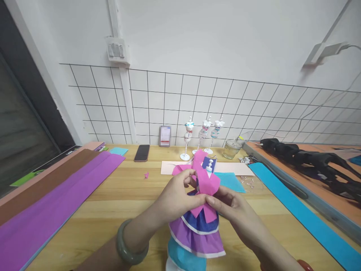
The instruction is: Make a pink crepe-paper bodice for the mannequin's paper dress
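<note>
A pink paper bow (pixel 207 178) sits at the bodice of a miniature tiered paper dress (pixel 197 239) with navy, purple and blue layers edged in white. The dress is on a small white mannequin, whose neck knob (pixel 209 165) shows above the bow. My left hand (pixel 180 194) pinches the bow from the left, thumb at its middle. From the right, my right hand (pixel 229 205) presses its thumb on the same spot, fingers curled behind the dress. Both thumbtips nearly meet. What lies behind the bow is hidden.
Behind stand three white mini mannequins (pixel 187 131) and a glass cup (pixel 232 148). Purple paper (pixel 70 192) lies left, a blue strip (pixel 304 218) right. A dark phone (pixel 142 153) and a pink scrap (pixel 146 175) lie on the wooden table (pixel 113 210). Clear beads (pixel 247 182) sit right of a blue sheet (pixel 229 181).
</note>
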{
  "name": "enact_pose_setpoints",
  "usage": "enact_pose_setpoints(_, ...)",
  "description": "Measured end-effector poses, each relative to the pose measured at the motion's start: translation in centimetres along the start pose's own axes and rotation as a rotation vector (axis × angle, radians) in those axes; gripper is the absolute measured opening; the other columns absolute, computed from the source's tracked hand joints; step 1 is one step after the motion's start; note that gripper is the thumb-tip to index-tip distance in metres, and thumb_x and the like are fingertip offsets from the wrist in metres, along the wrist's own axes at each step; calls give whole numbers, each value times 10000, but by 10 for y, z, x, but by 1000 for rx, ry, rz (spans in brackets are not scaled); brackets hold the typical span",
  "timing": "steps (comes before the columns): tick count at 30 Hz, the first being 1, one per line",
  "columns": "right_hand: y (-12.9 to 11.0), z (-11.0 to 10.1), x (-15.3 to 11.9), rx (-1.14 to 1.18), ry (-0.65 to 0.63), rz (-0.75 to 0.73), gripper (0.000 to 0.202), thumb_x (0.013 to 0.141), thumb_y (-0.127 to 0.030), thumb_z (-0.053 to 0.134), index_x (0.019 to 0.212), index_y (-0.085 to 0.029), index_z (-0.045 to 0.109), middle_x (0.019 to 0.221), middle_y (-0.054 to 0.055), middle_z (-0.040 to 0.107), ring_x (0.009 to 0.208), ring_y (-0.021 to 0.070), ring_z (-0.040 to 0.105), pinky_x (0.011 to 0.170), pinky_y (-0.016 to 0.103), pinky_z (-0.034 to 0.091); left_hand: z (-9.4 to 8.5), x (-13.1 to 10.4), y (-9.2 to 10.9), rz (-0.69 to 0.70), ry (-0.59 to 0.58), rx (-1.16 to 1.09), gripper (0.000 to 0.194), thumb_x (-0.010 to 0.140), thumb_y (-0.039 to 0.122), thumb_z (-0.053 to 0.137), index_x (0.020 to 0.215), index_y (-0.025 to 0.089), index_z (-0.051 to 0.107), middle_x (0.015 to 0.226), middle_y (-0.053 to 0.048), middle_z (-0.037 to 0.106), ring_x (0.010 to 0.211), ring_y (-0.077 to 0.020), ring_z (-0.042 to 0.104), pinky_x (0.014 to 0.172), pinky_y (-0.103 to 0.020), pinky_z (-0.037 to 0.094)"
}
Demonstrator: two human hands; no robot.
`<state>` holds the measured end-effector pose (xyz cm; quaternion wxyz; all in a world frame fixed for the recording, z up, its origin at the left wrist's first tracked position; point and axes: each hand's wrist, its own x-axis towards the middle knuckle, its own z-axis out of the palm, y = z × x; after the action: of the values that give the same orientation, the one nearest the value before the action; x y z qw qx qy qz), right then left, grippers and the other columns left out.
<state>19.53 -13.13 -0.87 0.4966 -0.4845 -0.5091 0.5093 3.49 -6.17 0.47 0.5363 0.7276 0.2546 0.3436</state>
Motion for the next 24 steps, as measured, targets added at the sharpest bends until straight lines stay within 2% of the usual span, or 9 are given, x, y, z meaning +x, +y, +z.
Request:
enact_pose_setpoints(2, 1, 0, 1, 46, 3, 17, 328, 782, -450, 696, 1025, -228, 695, 970, 77, 721, 901, 237, 664, 832, 387, 525, 1, -1, 0, -25, -1, 17, 418, 715, 205, 692, 1115, 182, 571, 921, -40, 672, 926, -207, 601, 944, -414, 406)
enact_pose_setpoints(5, 2, 0, 2, 77, 30, 40, 359, 771, -436, 712, 1072, -241, 700, 1040, 83, 723, 936, 242, 668, 816, 365, 531, 0, -3, 1, -78, 1, 34, 657, 686, 218, 732, 1291, 210, 476, 945, -37, 667, 973, -219, 599, 977, -441, 393)
enact_pose_setpoints(7, 4, 0, 2, 90, 41, 41, 340, 772, -419, 718, 1065, -247, 707, 1047, 80, 725, 932, 234, 671, 825, 358, 526, -3, -5, 1, -92, -37, 9, 752, 684, 234, 749, 1359, 239, 416, 979, -42, 657, 1007, -227, 599, 952, -431, 426)
enact_pose_setpoints(10, 9, -2, 2, 129, 37, 27, 310, 775, -399, 722, 1047, -250, 715, 1034, 74, 730, 910, 225, 676, 841, 363, 519, -12, -6, 3, -106, -114, -52, 704, 729, 312, 736, 1361, 247, 433, 998, -63, 655, 1012, -241, 615, 857, -399, 497)
enact_pose_setpoints(12, 12, -3, 2, 149, 41, 20, 283, 774, -395, 724, 1014, -245, 724, 996, 70, 739, 894, 220, 678, 834, 354, 519, -17, -4, 4, -80, -94, -73, 573, 813, 365, 653, 1337, 217, 473, 1005, -79, 669, 1000, -232, 630, 867, -398, 504)
enact_pose_setpoints(15, 15, -4, 2, 159, 33, 16, 267, 775, -398, 722, 983, -232, 730, 943, 71, 745, 857, 214, 680, 818, 345, 519, -21, -1, 4, 67, 28, 10, 368, 920, 335, 500, 1247, 180, 566, 1076, -93, 681, 1028, -201, 629, 925, -381, 488)
enact_pose_setpoints(18, 17, -3, 3, 171, 9, 9, 252, 774, -396, 722, 956, -222, 731, 924, 75, 744, 825, 217, 677, 812, 366, 519, -21, 0, 1, 343, 166, 296, 252, 919, 236, 501, 1114, 185, 651, 1060, -73, 706, 991, -188, 640, 901, -370, 492)
enact_pose_setpoints(21, 17, -1, 2, 184, 9, 9, 238, 768, -389, 727, 934, -218, 728, 932, 77, 740, 818, 221, 674, 812, 380, 518, -20, 0, -4, 617, 235, 566, 241, 909, 152, 491, 1086, 183, 651, 961, -63, 732, 893, -183, 652, 829, -371, 501)
enact_pose_setpoints(24, 17, -1, 1, 188, 11, 13, 247, 776, -391, 718, 947, -214, 718, 952, 83, 736, 830, 225, 674, 816, 386, 517, -21, 1, -8, 785, 261, 753, 273, 908, 91, 442, 1095, 156, 629, 895, -74, 732, 858, -190, 648, 775, -372, 501)
